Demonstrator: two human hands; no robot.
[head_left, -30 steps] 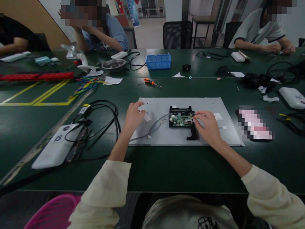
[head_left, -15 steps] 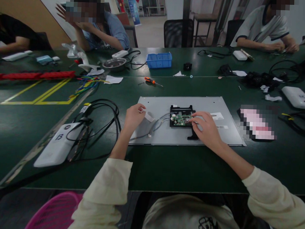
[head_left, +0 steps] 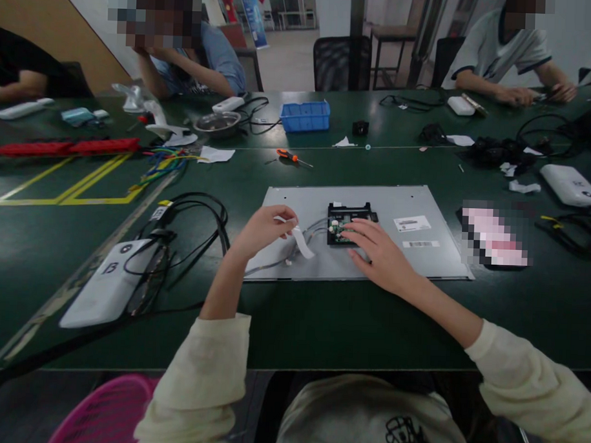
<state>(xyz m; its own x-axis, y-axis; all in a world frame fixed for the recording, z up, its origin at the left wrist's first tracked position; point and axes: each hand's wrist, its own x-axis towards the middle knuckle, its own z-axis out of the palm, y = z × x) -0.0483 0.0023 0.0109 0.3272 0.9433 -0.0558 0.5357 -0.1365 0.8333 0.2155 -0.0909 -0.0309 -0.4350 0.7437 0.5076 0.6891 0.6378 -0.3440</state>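
A grey metal panel (head_left: 412, 203) lies flat on the green table in front of me. A small green circuit board in a black frame (head_left: 345, 218) sits on its middle, with grey wires (head_left: 311, 227) running off to the left. My left hand (head_left: 262, 229) is raised over the panel's left part, fingers pinched on a white strip of tape (head_left: 300, 241) that hangs down from them. My right hand (head_left: 376, 253) lies over the board's right side, fingers stretched out and pressing on it. The black bracket below the board is hidden under that hand.
A white box with black cables (head_left: 110, 281) lies to the left. An orange screwdriver (head_left: 289, 156), a blue bin (head_left: 305, 116) and a metal bowl (head_left: 217, 123) sit further back. A pink-and-white item (head_left: 493, 238) lies right of the panel. Other people work along the far edge.
My left hand has lifted the white tape strip up off the panel and moved right. My right hand has slid left and flattened over the circuit board.
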